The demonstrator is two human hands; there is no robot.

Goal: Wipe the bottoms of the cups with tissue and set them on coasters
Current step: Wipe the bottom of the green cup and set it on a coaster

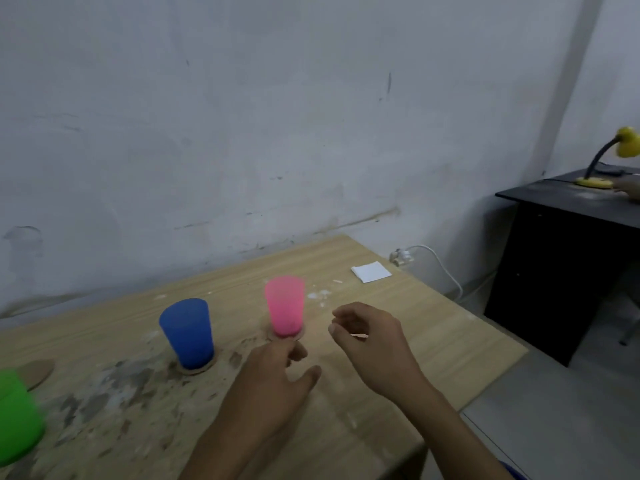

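Head view of a wooden table [398, 306] set against a white wall [242, 116]. The left hand [277, 379] reaches forward from 6 o'clock, back of the hand up, fingers loosely curled and thumb spread; it grasps nothing, and its fingertips [298, 351] lie just short of the coaster under the pink cup. Whether they touch that coaster cannot be told. The right hand [370, 337] enters from 5 o'clock and hovers above the table, at 3 o'clock from the pink cup and apart from it. Its fingers are bent inward in a loose half-curl with thumb and forefinger near each other; nothing is seen between them, so the hand is empty.

The pink cup [285, 304] stands upright on a round cork coaster [298, 336] near the table's middle. At 8 o'clock from it, the blue cup [187, 332] stands upright on a second coaster [195, 369]. The green cup [17, 414] sits at the left edge, partly cut off, with a bare third coaster [38, 370] just behind it at 1 o'clock. What the cups contain cannot be seen. A folded white tissue [370, 271] lies flat at 1 o'clock from the pink cup, near the far right corner, well apart from both hands. A black desk [568, 202] with a yellow lamp [623, 143] stands at 2 o'clock.
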